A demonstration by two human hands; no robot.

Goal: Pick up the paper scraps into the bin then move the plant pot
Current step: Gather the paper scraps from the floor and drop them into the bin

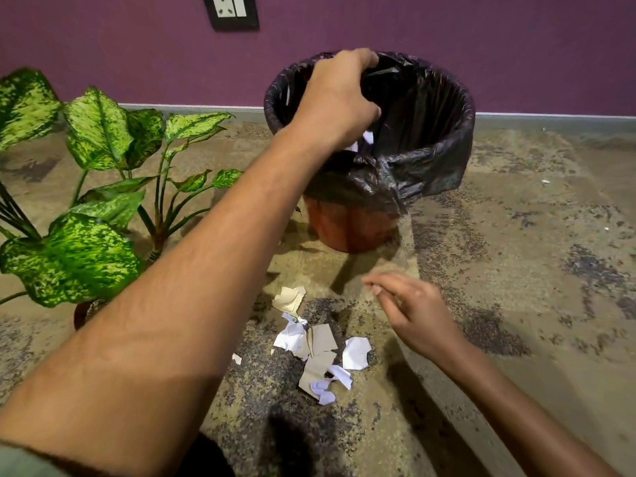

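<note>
A brown-red bin (347, 228) lined with a black bag (433, 146) stands on the floor by the wall. My left hand (340, 98) hangs over the bin's mouth with fingers curled, and white paper scraps (361, 141) show just under its palm. On the floor in front of the bin lies a pile of several white and beige paper scraps (318, 342). My right hand (409, 311) hovers just right of the pile, blurred, fingers pinched together with nothing visible in them. The plant (86, 187) with speckled green leaves stands at the left, its pot (82, 313) mostly hidden by my arm.
A purple wall with a socket plate (230, 10) runs behind the bin. The speckled stone floor (516, 270) spreads to the right, with tiny white bits (545, 181) on it. A small scrap (236, 359) lies left of the pile.
</note>
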